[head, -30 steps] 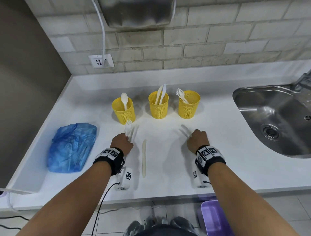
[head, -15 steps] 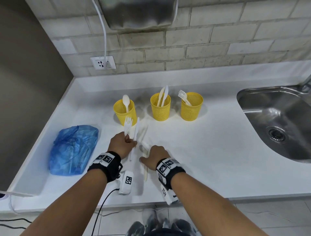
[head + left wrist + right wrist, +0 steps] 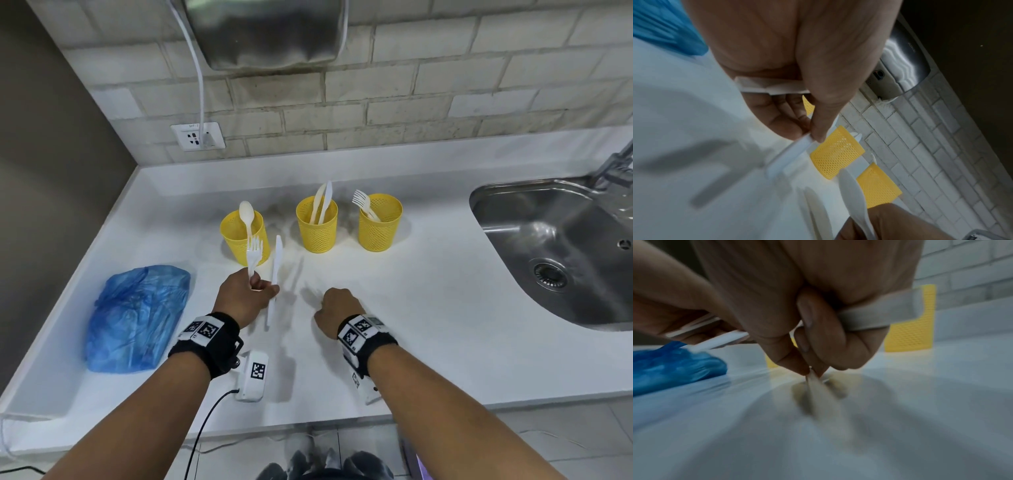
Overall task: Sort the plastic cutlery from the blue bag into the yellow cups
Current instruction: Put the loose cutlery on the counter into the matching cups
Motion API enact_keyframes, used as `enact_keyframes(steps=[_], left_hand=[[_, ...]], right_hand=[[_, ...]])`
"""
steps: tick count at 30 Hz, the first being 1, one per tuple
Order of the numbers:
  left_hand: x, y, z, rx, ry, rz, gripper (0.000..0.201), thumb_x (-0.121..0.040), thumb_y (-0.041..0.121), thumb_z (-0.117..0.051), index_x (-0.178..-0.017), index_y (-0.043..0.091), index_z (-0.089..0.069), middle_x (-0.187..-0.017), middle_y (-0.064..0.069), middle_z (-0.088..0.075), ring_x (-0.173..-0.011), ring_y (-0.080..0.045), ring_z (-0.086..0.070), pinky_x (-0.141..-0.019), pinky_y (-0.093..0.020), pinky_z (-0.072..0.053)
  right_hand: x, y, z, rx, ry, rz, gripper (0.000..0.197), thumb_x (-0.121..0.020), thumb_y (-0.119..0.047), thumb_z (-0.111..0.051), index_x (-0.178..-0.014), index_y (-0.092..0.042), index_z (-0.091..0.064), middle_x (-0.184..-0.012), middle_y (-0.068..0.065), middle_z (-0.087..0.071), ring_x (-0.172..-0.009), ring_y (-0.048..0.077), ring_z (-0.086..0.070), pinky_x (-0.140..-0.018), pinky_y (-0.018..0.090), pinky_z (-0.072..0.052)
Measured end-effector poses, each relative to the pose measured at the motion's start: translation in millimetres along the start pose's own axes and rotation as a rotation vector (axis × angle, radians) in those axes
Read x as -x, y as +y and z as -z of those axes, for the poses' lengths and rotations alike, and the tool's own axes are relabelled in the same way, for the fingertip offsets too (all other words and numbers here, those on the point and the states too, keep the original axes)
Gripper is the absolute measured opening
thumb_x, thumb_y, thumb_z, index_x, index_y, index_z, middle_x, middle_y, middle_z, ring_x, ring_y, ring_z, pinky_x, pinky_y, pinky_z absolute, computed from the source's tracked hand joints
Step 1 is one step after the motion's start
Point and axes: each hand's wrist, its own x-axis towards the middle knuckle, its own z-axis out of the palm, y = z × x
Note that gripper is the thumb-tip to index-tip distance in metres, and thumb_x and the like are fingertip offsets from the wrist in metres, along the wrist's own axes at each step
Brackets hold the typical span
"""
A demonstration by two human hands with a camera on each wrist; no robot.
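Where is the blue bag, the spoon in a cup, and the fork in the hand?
blue bag (image 3: 137, 317): head view, on its crinkled middle.
spoon (image 3: 246, 213): head view, on its bowl.
fork (image 3: 254, 247): head view, on its prongs.

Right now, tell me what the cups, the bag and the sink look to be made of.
Cups: probably rigid plastic, matte yellow; the walls are a fine perforated mesh.
Bag: thin plastic film, blue and translucent; it lies crumpled and glossy on the folds.
Sink: likely stainless steel, brushed grey; it shows soft reflections round a metal drain.
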Motion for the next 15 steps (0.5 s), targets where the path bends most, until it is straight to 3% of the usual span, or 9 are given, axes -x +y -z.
enact_keyframes(steps=[2, 4, 7, 9, 15], left_hand=[[1, 5, -5, 0.15, -0.038, 0.028, 0.046, -0.082, 0.011, -0.082, -0.075, 0.016, -0.037, -0.076, -0.006, -0.072, -0.074, -0.028, -0.069, -0.086, -0.053, -0.061], [1, 11, -10, 0.27, -0.074, 0.055, 0.049, -0.081, 0.006, -0.083, -0.074, 0.017, -0.036, -0.072, -0.005, -0.07, -0.077, -0.029, -0.07, -0.088, -0.055, -0.061], [2, 24, -21, 0.38, -0.136, 0.09, 0.05, -0.081, -0.002, -0.081, -0.074, 0.018, -0.036, -0.08, -0.014, -0.071, -0.091, -0.036, -0.075, -0.09, -0.055, -0.061], [5, 32, -29, 0.429, -0.181, 0.097, 0.049, -0.083, -0.005, -0.079, -0.076, 0.017, -0.036, -0.079, -0.014, -0.07, -0.088, -0.035, -0.075, -0.089, -0.055, -0.06], [7, 47, -43, 0.528, -0.27, 0.079, 0.047, -0.088, -0.007, -0.073, -0.078, 0.018, -0.034, -0.079, -0.012, -0.067, -0.086, -0.037, -0.074, -0.084, -0.055, -0.061]], right_hand=[[-5, 10, 12, -0.104, 0.02, -0.001, 0.016, -0.097, -0.02, -0.054, -0.083, -0.012, -0.051, -0.117, 0.018, -0.064, -0.108, 0.037, -0.062, -0.075, 0.03, -0.04], [-9, 17, 20, -0.283, 0.083, -0.005, 0.017, -0.096, -0.021, -0.054, -0.081, -0.014, -0.051, -0.108, 0.015, -0.066, -0.102, 0.035, -0.062, -0.077, 0.031, -0.043], [-9, 19, 30, -0.708, 0.167, -0.029, 0.01, -0.091, -0.017, -0.062, -0.084, -0.01, -0.062, -0.078, 0.006, -0.059, -0.066, 0.026, -0.054, -0.06, 0.031, -0.043], [-5, 16, 36, -0.922, 0.155, -0.013, 0.01, -0.091, -0.01, -0.066, -0.081, -0.01, -0.064, -0.072, 0.007, -0.056, -0.049, 0.019, -0.044, -0.048, 0.026, -0.035], [-4, 13, 45, -1.065, 0.179, 0.045, 0.008, -0.091, -0.008, -0.071, -0.086, -0.011, -0.065, -0.069, 0.0, -0.059, -0.038, 0.009, -0.041, -0.044, 0.021, -0.031]])
